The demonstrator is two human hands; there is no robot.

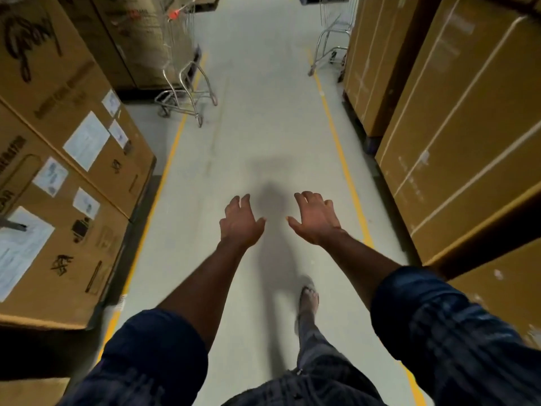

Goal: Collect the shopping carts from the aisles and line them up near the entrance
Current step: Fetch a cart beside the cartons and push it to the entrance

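Note:
Two metal shopping carts stand far ahead in the aisle. One cart (187, 80) with red handle caps is on the left side, against stacked boxes. The other cart (332, 36) is on the right, partly hidden behind tall cartons. My left hand (241, 222) and my right hand (316, 219) are stretched forward over the floor, palms down, fingers spread and loosely bent. Both hold nothing and are well short of either cart.
Large cardboard boxes (67, 159) with paper labels line the left side; tall strapped cartons (456, 136) line the right. Yellow floor lines (341, 159) mark the grey concrete aisle. My sandalled foot (308, 297) is stepping forward.

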